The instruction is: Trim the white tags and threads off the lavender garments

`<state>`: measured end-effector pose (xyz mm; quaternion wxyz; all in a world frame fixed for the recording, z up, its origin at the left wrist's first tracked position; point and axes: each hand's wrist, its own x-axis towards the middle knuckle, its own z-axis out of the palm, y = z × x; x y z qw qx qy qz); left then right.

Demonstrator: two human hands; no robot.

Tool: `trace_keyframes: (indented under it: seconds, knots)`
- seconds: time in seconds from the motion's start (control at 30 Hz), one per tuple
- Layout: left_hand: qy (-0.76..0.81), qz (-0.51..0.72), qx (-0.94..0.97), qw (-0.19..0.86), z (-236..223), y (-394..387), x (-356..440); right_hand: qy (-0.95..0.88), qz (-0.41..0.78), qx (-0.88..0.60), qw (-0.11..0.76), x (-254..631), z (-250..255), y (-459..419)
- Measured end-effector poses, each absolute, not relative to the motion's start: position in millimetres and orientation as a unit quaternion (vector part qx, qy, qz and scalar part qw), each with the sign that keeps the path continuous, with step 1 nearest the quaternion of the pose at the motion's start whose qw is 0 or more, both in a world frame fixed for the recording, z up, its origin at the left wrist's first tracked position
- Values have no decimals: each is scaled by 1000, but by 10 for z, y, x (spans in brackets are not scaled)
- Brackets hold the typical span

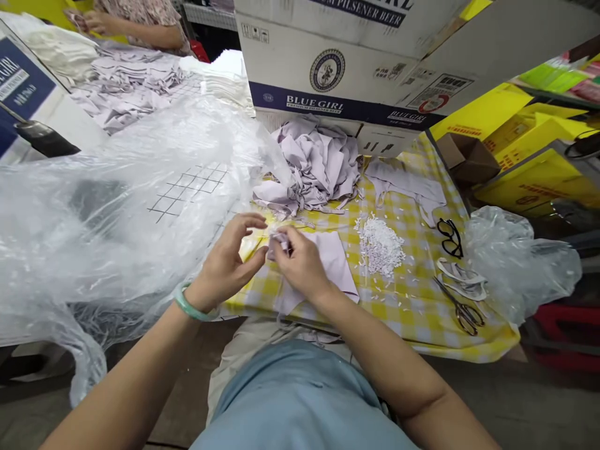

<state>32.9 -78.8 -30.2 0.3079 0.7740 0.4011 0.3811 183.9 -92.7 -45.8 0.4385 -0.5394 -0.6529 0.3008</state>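
My right hand [302, 262] pinches a bunched bit of pale lilac fabric between thumb and fingers. The rest of that lilac garment [335, 259] lies flat on the yellow checked tablecloth [422, 328], partly under my right hand. Just left of it, my left hand [234, 259] is held with thumb and fingers apart and nothing visible in them. A heap of crumpled lilac garments [319, 162] with thin straps rises beyond my hands. To the right sits a pile of tiny white pieces [380, 245], some scattered over the cloth.
Clear plastic sheeting [117, 206] covers the left side. A large beer carton [328, 69] stands behind the heap. At right lie scissors [462, 309], black glasses [450, 237], a pale strap-like piece [462, 279] and a plastic bag [520, 262]. Another person's arm [115, 25] is at far left.
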Motion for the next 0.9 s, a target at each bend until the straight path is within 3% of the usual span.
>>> trace_keyframes:
  seconds: [0.1, 0.27, 0.6, 0.77, 0.9]
  knots:
    - [354, 370, 801, 310, -369, -708, 501, -579, 356, -491, 545, 2011, -5, -993]
    - [385, 391, 720, 425, -731, -666, 799, -516, 391, -413, 640, 2208, 550, -1198]
    - [293, 263, 536, 747, -642, -1125, 576, -494, 362, -456, 645, 2456, 663, -1382]
    - [340, 307, 603, 653, -401, -1083, 439, -423, 426, -447, 662, 2600, 479, -1427]
    - [309, 300, 737, 522, -643, -1173, 936, -415, 460, -442, 649, 2556, 414, -1455]
